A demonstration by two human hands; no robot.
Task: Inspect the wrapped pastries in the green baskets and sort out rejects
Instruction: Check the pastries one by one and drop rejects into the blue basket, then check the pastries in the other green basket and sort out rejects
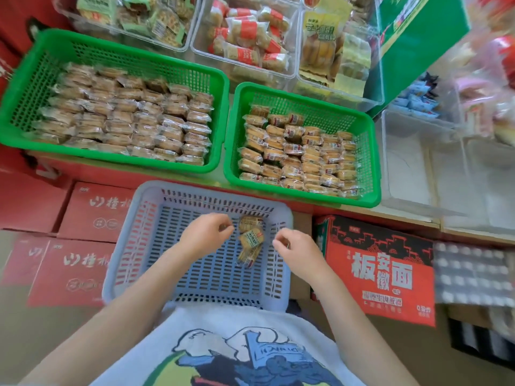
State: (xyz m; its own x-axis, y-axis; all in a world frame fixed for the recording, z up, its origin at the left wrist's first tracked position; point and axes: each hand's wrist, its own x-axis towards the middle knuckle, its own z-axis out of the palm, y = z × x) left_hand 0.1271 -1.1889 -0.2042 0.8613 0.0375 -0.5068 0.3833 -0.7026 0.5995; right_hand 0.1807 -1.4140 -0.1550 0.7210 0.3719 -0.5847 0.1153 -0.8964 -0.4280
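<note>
Two green baskets stand side by side on the shelf: a large one (33,79) at the left and a smaller one (370,162) at the right. Both are packed with rows of clear-wrapped pastries (133,121), (301,160). Below them a pale blue basket (131,246) holds three wrapped pastries (250,240) near its middle. My left hand (206,232) hovers just left of those pastries with its fingers curled. My right hand (295,246) hovers just right of them, fingers also curled. Neither hand visibly holds a pastry.
Clear bins of other wrapped snacks (245,37) line the back of the shelf. An empty clear bin (412,162) sits right of the small green basket. Red cartons (92,210), (379,268) stand on the floor on both sides of the blue basket.
</note>
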